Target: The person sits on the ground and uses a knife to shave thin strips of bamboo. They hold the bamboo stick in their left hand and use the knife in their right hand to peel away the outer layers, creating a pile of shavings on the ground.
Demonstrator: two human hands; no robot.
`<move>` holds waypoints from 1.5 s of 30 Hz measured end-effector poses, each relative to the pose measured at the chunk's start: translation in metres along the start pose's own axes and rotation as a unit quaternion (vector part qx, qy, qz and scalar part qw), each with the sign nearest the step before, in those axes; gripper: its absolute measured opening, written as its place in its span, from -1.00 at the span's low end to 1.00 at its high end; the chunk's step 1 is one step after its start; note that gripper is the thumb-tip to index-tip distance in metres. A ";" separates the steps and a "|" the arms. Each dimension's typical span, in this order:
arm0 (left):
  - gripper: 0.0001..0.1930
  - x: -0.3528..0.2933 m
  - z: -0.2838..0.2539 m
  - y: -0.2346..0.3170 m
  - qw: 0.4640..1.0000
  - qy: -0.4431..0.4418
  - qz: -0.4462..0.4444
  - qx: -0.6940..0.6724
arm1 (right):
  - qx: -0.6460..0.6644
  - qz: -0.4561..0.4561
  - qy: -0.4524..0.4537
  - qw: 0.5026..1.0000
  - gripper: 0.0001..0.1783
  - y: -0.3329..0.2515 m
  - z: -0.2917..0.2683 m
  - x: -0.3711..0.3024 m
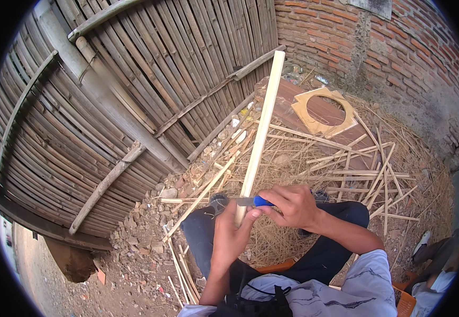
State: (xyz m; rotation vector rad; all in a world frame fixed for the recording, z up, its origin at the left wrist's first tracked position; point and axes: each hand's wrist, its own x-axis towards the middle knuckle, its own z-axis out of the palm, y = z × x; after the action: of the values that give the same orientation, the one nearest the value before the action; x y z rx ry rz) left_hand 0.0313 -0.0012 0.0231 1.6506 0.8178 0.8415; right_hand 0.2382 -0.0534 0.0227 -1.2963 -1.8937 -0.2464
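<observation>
A long, pale bamboo strip (261, 129) slants up and away from my lap, its near end in the grip of my left hand (228, 232). My right hand (293, 205) is closed round the blue handle (261, 201) of a knife. The knife's grey blade (245, 201) lies across the strip just above my left thumb, and its tip side reaches toward my left fingers. Part of the strip's near end is hidden by my left hand.
Several split strips (382, 174) lie on straw at the right, more (184, 269) at lower left. A brown board (316, 108) bears a cut-out panel (303, 108). A bamboo wall (118, 79) and a brick wall (398, 58) stand around. Another person's leg (435, 251) shows at right.
</observation>
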 end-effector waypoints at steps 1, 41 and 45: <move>-0.80 0.000 0.000 -0.001 1.000 0.001 0.005 0.014 | -0.006 -0.004 0.000 1.000 -0.68 0.000 0.001 -0.001; -0.50 -0.015 -0.021 -0.020 0.996 -0.012 -0.034 0.087 | 0.029 0.165 0.082 0.982 -0.66 0.037 -0.027 0.008; -0.53 -0.008 -0.021 -0.024 0.996 -0.048 -0.078 0.014 | 0.060 0.100 0.016 0.993 -0.69 0.015 -0.011 0.003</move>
State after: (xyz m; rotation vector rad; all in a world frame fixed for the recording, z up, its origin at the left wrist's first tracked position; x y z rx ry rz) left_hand 0.0071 0.0067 0.0023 1.6156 0.8815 0.6388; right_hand 0.2565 -0.0507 0.0285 -1.3794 -1.7104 -0.0473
